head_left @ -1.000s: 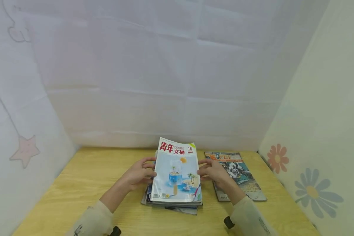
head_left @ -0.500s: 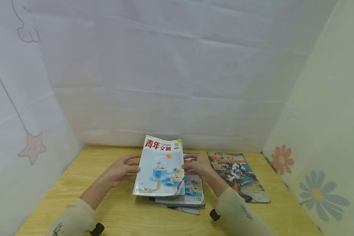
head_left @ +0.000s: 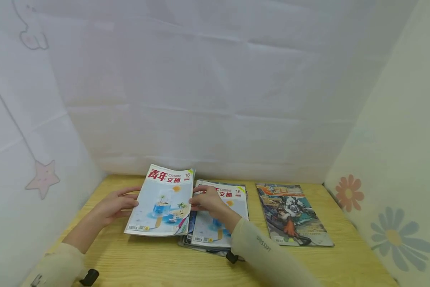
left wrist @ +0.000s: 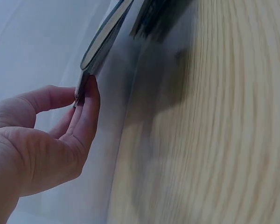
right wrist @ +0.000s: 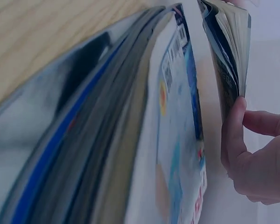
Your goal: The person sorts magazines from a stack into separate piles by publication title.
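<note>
Between my two hands a magazine (head_left: 161,203) with red title characters and an ice-pop beach picture is held above the table. My left hand (head_left: 116,205) pinches its left edge, thumb on top and fingers beneath, as the left wrist view shows on the magazine's edge (left wrist: 105,39). My right hand (head_left: 209,201) pinches the right edge; in the right wrist view its thumb and fingers clasp the lifted magazine (right wrist: 228,51). Just right of it lies a stack of magazines (head_left: 218,231), topped by another copy with the same cover. My right forearm passes over that stack.
Further right, a magazine with an orange title and a dark illustrated cover (head_left: 293,215) lies flat on the wooden table (head_left: 146,263). White cloth (head_left: 215,79) hangs behind the table, with printed cloth walls at both sides.
Both hands have lifted the top magazine off the stack and carried it left. The stack beneath now shows an identical cover. The magazine at the far right has stayed on the table.
</note>
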Action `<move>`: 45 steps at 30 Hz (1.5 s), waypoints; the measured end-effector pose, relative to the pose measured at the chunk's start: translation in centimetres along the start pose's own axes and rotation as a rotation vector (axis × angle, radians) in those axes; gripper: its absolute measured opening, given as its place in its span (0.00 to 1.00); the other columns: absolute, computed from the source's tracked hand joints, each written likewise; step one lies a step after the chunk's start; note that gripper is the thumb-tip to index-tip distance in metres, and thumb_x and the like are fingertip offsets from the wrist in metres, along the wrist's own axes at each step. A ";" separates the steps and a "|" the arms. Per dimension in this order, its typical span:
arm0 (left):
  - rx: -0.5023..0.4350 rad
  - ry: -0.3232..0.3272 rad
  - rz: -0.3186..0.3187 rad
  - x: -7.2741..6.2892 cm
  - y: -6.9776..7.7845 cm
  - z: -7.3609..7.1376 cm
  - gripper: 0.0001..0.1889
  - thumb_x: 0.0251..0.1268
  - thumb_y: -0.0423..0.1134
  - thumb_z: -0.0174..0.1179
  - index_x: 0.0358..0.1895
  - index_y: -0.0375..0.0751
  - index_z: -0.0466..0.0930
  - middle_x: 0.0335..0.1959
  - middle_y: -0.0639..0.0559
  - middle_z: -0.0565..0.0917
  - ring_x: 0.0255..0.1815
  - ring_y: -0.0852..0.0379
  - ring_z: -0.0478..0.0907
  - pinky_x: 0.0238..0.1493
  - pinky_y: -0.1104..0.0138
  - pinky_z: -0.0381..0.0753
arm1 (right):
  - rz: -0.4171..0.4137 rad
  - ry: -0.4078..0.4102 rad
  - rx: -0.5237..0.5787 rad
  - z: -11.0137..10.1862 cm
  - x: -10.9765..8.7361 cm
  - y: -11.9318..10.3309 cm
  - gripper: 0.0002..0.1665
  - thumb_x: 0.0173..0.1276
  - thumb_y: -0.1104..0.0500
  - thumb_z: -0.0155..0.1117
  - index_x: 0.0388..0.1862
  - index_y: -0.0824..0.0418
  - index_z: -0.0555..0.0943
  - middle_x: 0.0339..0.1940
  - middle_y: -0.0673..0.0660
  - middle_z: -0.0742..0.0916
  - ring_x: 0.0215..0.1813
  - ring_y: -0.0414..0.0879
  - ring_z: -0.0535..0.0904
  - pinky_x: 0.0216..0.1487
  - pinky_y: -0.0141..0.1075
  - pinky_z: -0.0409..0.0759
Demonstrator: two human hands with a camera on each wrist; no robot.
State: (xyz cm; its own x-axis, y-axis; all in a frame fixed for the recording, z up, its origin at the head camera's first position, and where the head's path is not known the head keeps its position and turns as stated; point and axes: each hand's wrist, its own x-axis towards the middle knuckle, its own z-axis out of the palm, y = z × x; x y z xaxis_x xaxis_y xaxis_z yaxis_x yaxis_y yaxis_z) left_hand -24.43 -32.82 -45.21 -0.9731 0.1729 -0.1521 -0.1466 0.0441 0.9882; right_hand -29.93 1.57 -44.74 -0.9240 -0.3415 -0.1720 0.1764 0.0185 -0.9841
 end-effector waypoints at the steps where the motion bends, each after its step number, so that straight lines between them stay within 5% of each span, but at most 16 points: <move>1: 0.011 0.006 -0.006 0.0 -0.1 -0.6 0.38 0.72 0.29 0.59 0.81 0.34 0.51 0.69 0.30 0.70 0.54 0.47 0.82 0.51 0.52 0.83 | 0.001 0.001 -0.002 0.6 0.4 0.1 0.26 0.62 0.72 0.73 0.59 0.67 0.79 0.38 0.65 0.86 0.33 0.52 0.86 0.39 0.46 0.87; 10: 0.053 0.089 -0.073 -0.1 -1.7 -3.7 0.37 0.71 0.28 0.58 0.80 0.32 0.53 0.65 0.31 0.74 0.51 0.47 0.83 0.49 0.53 0.84 | 0.013 0.047 -0.125 5.3 2.3 0.9 0.25 0.61 0.77 0.70 0.57 0.72 0.76 0.31 0.64 0.85 0.30 0.61 0.87 0.36 0.49 0.87; 22: 0.166 0.107 -0.120 1.0 -2.3 -3.8 0.36 0.69 0.23 0.56 0.78 0.28 0.54 0.70 0.25 0.68 0.51 0.45 0.83 0.47 0.52 0.84 | 0.045 0.109 -0.288 6.7 3.0 1.1 0.21 0.60 0.76 0.72 0.52 0.74 0.77 0.29 0.61 0.84 0.29 0.58 0.88 0.33 0.45 0.87; 25: 0.304 0.129 -0.109 1.2 -2.2 -3.8 0.33 0.68 0.24 0.56 0.76 0.26 0.58 0.66 0.25 0.72 0.49 0.45 0.82 0.45 0.55 0.85 | 0.038 0.102 -0.294 6.9 2.9 1.1 0.21 0.61 0.75 0.72 0.52 0.74 0.78 0.29 0.61 0.84 0.30 0.58 0.88 0.34 0.45 0.87; 28: 0.585 0.159 -0.059 1.3 -1.6 -3.5 0.30 0.66 0.27 0.58 0.70 0.21 0.65 0.59 0.25 0.77 0.49 0.42 0.81 0.42 0.56 0.84 | 0.030 0.093 -0.289 6.9 2.7 1.2 0.21 0.62 0.74 0.72 0.53 0.75 0.78 0.30 0.61 0.85 0.32 0.59 0.88 0.36 0.46 0.87; 31: 0.849 0.211 -0.005 1.3 -0.6 -2.5 0.27 0.65 0.32 0.59 0.64 0.19 0.71 0.56 0.24 0.78 0.53 0.33 0.79 0.46 0.51 0.83 | 0.016 0.094 -0.273 6.6 2.3 1.0 0.21 0.64 0.73 0.71 0.55 0.75 0.78 0.31 0.62 0.86 0.35 0.61 0.88 0.38 0.48 0.87; 34: 0.967 0.233 0.034 1.2 0.6 -1.0 0.26 0.67 0.34 0.59 0.64 0.20 0.72 0.57 0.23 0.78 0.57 0.27 0.75 0.51 0.43 0.79 | -0.014 0.089 -0.245 5.9 1.7 0.7 0.19 0.65 0.73 0.69 0.55 0.73 0.79 0.33 0.64 0.88 0.37 0.64 0.88 0.40 0.50 0.86; 38: 0.973 0.238 0.139 0.5 2.0 1.4 0.24 0.68 0.35 0.59 0.63 0.24 0.75 0.53 0.28 0.81 0.54 0.30 0.78 0.49 0.42 0.79 | -0.046 0.072 -0.227 4.6 0.6 0.0 0.15 0.65 0.73 0.67 0.51 0.70 0.80 0.34 0.64 0.88 0.37 0.63 0.88 0.41 0.50 0.86; 45: 0.831 0.219 0.315 -0.9 3.1 6.1 0.17 0.73 0.34 0.59 0.60 0.32 0.80 0.48 0.40 0.86 0.48 0.39 0.84 0.44 0.51 0.84 | -0.144 0.033 -0.281 1.8 -1.9 -0.6 0.13 0.66 0.71 0.67 0.50 0.68 0.81 0.34 0.59 0.86 0.34 0.58 0.87 0.38 0.48 0.87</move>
State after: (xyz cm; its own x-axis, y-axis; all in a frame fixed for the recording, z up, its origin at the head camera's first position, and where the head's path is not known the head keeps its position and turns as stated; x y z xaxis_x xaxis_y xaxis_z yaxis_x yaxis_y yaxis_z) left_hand -22.91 -26.80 -42.07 -0.9709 0.1098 0.2128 0.2233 0.7355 0.6396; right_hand -27.66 0.56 -43.79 -0.9441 -0.3287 -0.0266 -0.0537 0.2329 -0.9710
